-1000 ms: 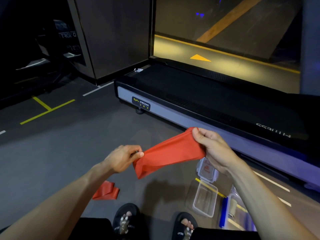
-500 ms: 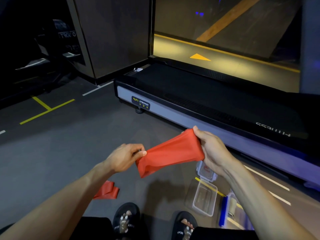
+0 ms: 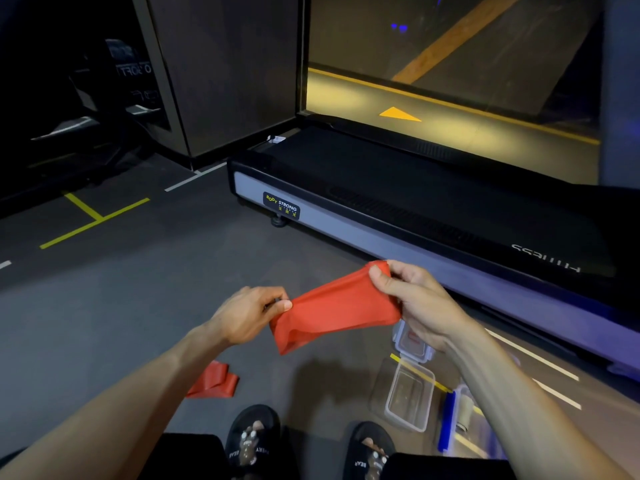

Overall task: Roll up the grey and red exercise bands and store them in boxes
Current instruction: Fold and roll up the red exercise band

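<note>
Both hands, left hand and right hand, still pinch the red band, now slightly flatter; rolling not started.

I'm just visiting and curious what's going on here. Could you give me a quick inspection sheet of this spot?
Surface: dark grey floor with yellow and white tape lines.
Job's things: red band stretched in the air between both hands; second red band lying folded on the floor; open clear box on the floor, its lid beside it; no grey band seen.
Clutter: blue-edged container, contents unclear.
Grippers: left hand pinches one end of the band; right hand grips the other with its fingers.
Cables: nothing seen.
Surroundings: treadmill ahead; the person's sandals below.
</note>
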